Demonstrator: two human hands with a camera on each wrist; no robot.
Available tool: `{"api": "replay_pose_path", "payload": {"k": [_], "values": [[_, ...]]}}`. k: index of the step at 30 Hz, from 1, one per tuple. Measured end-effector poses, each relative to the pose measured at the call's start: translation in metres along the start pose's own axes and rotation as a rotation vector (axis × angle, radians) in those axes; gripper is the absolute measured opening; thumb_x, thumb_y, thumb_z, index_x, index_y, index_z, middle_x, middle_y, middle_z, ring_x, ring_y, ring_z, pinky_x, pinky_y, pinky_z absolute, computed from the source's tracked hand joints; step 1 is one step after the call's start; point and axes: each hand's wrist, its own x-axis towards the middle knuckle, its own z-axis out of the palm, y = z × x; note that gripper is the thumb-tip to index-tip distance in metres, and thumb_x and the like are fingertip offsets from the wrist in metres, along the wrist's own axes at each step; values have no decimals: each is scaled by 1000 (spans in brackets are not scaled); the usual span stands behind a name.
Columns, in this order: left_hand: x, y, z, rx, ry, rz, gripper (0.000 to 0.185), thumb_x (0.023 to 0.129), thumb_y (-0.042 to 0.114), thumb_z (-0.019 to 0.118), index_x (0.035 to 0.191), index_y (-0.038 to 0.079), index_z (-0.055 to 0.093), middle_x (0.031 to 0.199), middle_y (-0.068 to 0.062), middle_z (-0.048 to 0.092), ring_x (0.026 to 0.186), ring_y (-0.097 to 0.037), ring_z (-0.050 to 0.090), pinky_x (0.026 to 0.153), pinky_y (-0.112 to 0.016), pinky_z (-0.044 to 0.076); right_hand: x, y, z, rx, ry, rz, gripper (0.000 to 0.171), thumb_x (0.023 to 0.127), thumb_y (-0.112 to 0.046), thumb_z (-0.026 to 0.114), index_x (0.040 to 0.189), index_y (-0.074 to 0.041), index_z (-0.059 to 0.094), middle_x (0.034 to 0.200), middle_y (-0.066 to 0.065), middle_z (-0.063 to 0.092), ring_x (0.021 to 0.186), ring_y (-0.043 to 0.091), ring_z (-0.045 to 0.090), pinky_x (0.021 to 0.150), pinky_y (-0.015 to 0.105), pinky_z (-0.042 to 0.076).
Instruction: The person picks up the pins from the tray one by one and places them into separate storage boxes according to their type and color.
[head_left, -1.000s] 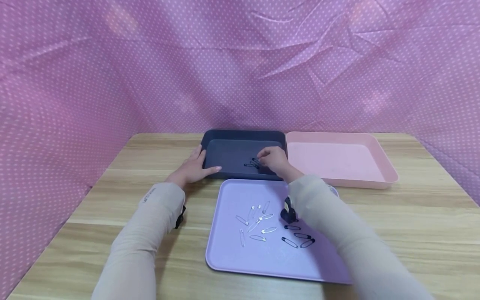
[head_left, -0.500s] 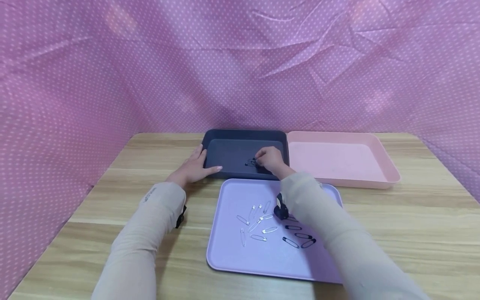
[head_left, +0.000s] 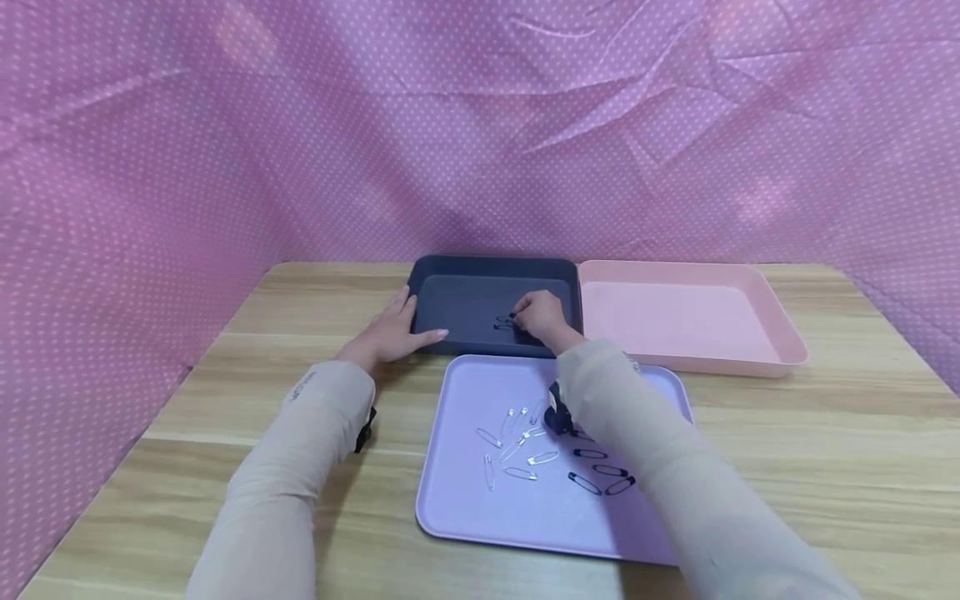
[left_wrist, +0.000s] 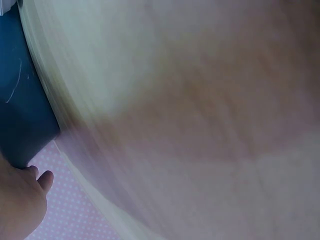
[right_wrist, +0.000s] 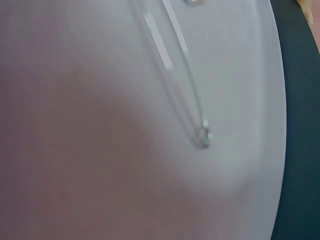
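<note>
My left hand (head_left: 390,333) rests at the left side of a dark tray (head_left: 457,312), fingers along its edge, thumb reaching over the near rim. The left wrist view catches part of that hand (left_wrist: 22,205) against the tray wall (left_wrist: 25,115). Inside the dark tray, my right hand (head_left: 543,318) pinches a black safety pin (head_left: 512,315) low over several other black safety pins (head_left: 502,326). Nearer me, a lilac tray (head_left: 480,523) bears several silver safety pins (head_left: 521,473) and several black ones (head_left: 584,484). One blurred silver safety pin (right_wrist: 204,136) shows in the right wrist view.
A pink tray (head_left: 675,325) stands against the dark tray's right side. All three trays are on a wooden table (head_left: 840,450). Pink dotted cloth (head_left: 480,167) hangs behind. My right sleeve (head_left: 660,442) covers part of the lilac tray.
My right hand and forearm have shifted slightly left, the fingers staying low in the dark tray. The left hand keeps its place on the rim. The head view has tilted a little.
</note>
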Motion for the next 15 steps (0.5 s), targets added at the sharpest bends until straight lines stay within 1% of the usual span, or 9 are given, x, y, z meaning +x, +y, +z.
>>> {"api": "replay_pose_path", "payload": {"k": [4, 7, 12, 15], "values": [[1, 0, 1, -4, 1, 0, 106, 68, 76, 33, 138, 3, 1, 142, -8, -15, 128, -21, -10, 101, -45, 6, 0, 0, -1, -8, 14, 9, 15, 77, 1, 56, 91, 0, 62, 91, 12, 61, 79, 19, 59, 68, 26, 46], [2, 0, 1, -3, 0, 1, 106, 69, 76, 33, 138, 2, 1, 142, -8, -15, 128, -21, -11, 101, -44, 6, -1, 0, -2, 11, 11, 8, 14, 79, 0, 56, 92, 0, 61, 91, 12, 60, 79, 20, 59, 69, 27, 46], [3, -3, 2, 6, 3, 2, 105, 70, 75, 32, 137, 2, 0, 142, -8, -15, 128, -21, -11, 101, -45, 5, -7, -3, -7, 36, -6, -25, 13, 83, -3, 53, 94, 1, 59, 92, 13, 59, 81, 21, 56, 70, 31, 46], [2, -3, 2, 1, 5, 1, 104, 70, 75, 33, 137, 2, 0, 142, -8, -15, 128, -21, -12, 101, -45, 5, -10, -5, -12, 47, -18, -47, 14, 83, -4, 53, 95, 2, 58, 93, 13, 58, 83, 21, 56, 71, 31, 46]]}}
